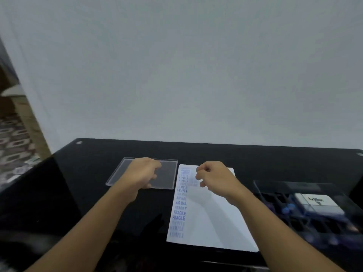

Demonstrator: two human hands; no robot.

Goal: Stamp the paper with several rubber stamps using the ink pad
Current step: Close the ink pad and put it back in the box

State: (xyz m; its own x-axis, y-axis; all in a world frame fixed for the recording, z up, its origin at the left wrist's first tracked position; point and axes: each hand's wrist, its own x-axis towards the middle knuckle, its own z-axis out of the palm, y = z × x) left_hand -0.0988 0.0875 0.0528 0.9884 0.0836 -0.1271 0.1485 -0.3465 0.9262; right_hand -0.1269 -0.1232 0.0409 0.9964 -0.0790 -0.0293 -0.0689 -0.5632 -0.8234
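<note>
Both bare forearms reach forward from the lower corners and draw slightly toward each other. The left hand point(142, 173) shows its back to the camera, its fingers point(157, 166) curled under. The right hand point(214, 178) hangs level with it, fingers curled, thumb and forefinger close together. Blur hides whether either hand holds anything.

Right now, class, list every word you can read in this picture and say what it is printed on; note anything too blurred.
"AIR MAIL": blue stamp prints, left edge of the paper.
"FRAGILE": blue prints just below, same paper.
"SAMPLE": fainter prints below that and higher up.
Boxed print at the paper's top: too blurred.
Dark mark on the white box: too blurred.
</note>
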